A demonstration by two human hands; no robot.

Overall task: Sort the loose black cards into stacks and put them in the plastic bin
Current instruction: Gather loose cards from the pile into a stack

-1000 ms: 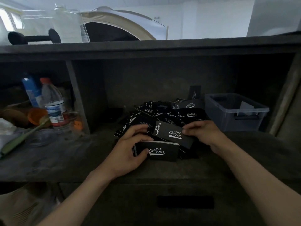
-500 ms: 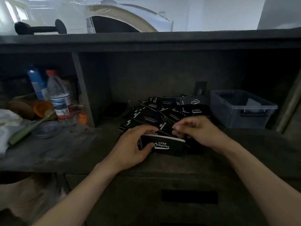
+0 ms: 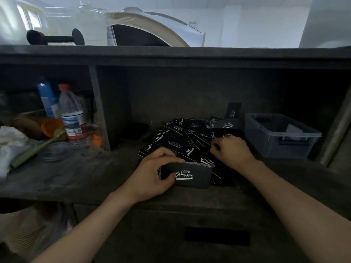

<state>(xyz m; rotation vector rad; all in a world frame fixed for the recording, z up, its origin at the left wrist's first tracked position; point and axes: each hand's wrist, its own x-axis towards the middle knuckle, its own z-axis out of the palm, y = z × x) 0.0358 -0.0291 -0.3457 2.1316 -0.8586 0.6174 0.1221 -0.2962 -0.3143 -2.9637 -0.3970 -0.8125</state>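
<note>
A loose pile of black cards (image 3: 182, 135) with white lettering lies on the dark shelf, in the middle. My left hand (image 3: 152, 175) grips a squared stack of black cards (image 3: 191, 175) at the front of the pile, thumb on the face and fingers over the top edge. Just right of it, my right hand (image 3: 231, 150) has its fingers curled into the pile and pinches the edge of a loose card. The grey plastic bin (image 3: 284, 147) stands to the right of the pile, with a pale item inside.
A shelf divider (image 3: 98, 109) stands left of the pile. Beyond it are a water bottle (image 3: 71, 114), a blue bottle (image 3: 47, 99), an orange bowl (image 3: 51, 127) and a glass dish (image 3: 57, 150). A dumbbell (image 3: 55, 37) lies on the top ledge. A drawer front (image 3: 216, 235) sits below.
The card my right hand held has joined the stack in my left hand. My right hand has moved back and right into the pile and pinches another card.
</note>
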